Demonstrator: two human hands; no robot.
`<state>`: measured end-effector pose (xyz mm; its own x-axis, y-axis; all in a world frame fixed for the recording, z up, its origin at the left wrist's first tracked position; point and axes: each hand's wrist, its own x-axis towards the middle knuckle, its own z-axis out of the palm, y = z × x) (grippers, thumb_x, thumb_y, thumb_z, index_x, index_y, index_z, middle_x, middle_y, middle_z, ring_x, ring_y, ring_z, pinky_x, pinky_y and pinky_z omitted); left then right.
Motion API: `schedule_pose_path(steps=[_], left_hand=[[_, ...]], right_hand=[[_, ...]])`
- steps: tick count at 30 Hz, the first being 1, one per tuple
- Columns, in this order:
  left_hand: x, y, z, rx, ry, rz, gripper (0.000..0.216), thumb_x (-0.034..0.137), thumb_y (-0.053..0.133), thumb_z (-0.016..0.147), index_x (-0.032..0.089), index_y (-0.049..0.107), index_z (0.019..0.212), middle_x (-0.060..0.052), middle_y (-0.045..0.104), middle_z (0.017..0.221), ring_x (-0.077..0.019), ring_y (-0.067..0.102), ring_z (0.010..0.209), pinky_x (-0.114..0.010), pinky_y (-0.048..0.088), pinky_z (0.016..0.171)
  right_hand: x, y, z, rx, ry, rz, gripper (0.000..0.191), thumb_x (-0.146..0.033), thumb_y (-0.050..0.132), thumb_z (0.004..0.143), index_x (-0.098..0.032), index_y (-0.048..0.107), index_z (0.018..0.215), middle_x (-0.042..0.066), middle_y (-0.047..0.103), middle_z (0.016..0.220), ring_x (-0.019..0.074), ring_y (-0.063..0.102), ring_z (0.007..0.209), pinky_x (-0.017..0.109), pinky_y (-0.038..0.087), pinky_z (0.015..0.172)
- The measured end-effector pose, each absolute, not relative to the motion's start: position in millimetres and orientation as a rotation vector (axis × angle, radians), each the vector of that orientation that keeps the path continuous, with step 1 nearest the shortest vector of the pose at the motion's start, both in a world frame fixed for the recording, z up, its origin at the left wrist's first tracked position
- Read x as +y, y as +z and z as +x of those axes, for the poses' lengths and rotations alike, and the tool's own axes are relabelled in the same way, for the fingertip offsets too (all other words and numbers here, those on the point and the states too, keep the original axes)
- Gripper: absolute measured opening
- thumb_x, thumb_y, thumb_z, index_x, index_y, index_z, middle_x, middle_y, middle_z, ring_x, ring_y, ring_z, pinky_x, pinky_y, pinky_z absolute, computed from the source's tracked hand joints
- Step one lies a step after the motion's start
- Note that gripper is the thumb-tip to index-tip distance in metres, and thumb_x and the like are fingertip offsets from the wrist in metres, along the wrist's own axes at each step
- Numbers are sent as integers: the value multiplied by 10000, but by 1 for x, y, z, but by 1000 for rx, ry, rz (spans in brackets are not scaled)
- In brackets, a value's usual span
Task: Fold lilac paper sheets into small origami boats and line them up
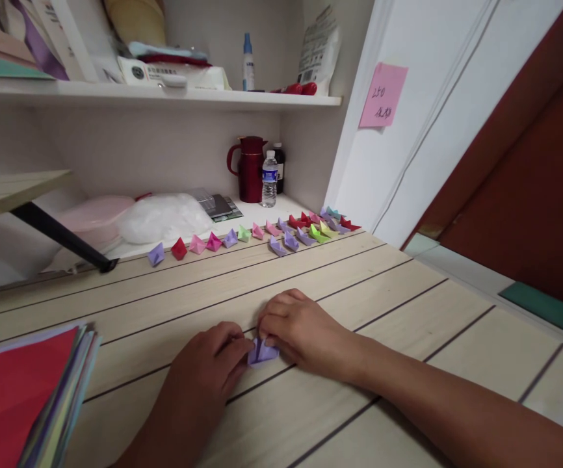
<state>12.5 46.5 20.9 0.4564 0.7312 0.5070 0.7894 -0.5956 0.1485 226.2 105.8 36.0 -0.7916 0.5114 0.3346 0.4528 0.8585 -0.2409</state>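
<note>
A small folded piece of purple paper (264,353) sits low over the striped wooden table (174,290), between my two hands. My left hand (216,354) is closed, its thumb and fingertips pinching the paper's left side. From the right, my right hand (294,328) has its curled fingers on the paper's upper edge, and they hide part of it. Beyond my hands, folded paper boats stand in a row along the table's far edge, among them a purple boat (155,254), a red boat (179,249) and a lime green boat (318,234).
A stack of coloured paper (23,390), red on top, lies at the left. Behind the boats, a white shelf unit holds a dark red jug (251,170), a water bottle (269,179) and a white plastic bag (164,218). A black bracket (62,235) slants down at the left.
</note>
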Motion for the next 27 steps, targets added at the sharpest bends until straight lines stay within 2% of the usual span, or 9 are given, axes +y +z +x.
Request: schedule_pose_path(steps=[3, 6, 11, 13, 18, 23, 27], left_hand=[[46, 22, 14, -1312, -866, -2568, 234, 124, 543, 858, 250, 650, 1024, -11, 701, 977, -166, 675, 803, -298, 563, 706], [46, 23, 14, -1327, -837, -2617, 215, 108, 573, 837, 249, 652, 978, 1, 693, 943, -158, 667, 774, -286, 562, 683], [44, 22, 16, -1348, -749, -2640, 151, 187, 643, 836, 252, 672, 970, 5, 699, 930, -159, 654, 735, -288, 553, 649], [43, 20, 16, -1322, -741, -2630, 96, 199, 602, 870, 246, 674, 911, 11, 699, 872, -154, 647, 718, -279, 537, 642], [43, 16, 15, -1189, -758, -2560, 185, 219, 487, 948, 224, 643, 849, 13, 685, 764, -156, 628, 666, -284, 486, 591], [41, 21, 19, -1049, -573, -2516, 219, 88, 467, 894, 221, 612, 797, 16, 632, 692, -168, 573, 593, -309, 412, 552], [40, 23, 24, -931, -514, -2443, 249, 26, 454, 854, 204, 628, 846, 14, 619, 685, -164, 571, 605, -325, 418, 600]], right_hand=[[104, 38, 226, -2632, 219, -726, 64, -154, 594, 908, -204, 635, 902, 31, 697, 939, 190, 574, 922, 341, 356, 842], [104, 40, 226, -2621, 237, -740, 71, -143, 595, 905, -203, 634, 904, 30, 700, 950, 193, 580, 937, 342, 360, 853], [103, 42, 226, -2592, 251, -784, 118, -95, 593, 879, -202, 630, 912, 37, 700, 966, 192, 588, 965, 341, 370, 868], [103, 42, 226, -2592, 257, -771, 126, -86, 592, 876, -205, 624, 903, 36, 702, 973, 190, 590, 973, 340, 372, 874], [102, 38, 226, -2596, 265, -685, 113, -105, 566, 902, -208, 613, 901, 40, 707, 1020, 195, 590, 988, 349, 371, 885], [101, 36, 224, -2622, 184, -672, 131, -83, 561, 871, -196, 616, 909, 58, 704, 1037, 214, 580, 1014, 371, 361, 909], [100, 36, 223, -2672, 87, -669, 157, -67, 576, 808, -189, 617, 898, 69, 700, 1029, 230, 569, 1008, 387, 361, 901]])
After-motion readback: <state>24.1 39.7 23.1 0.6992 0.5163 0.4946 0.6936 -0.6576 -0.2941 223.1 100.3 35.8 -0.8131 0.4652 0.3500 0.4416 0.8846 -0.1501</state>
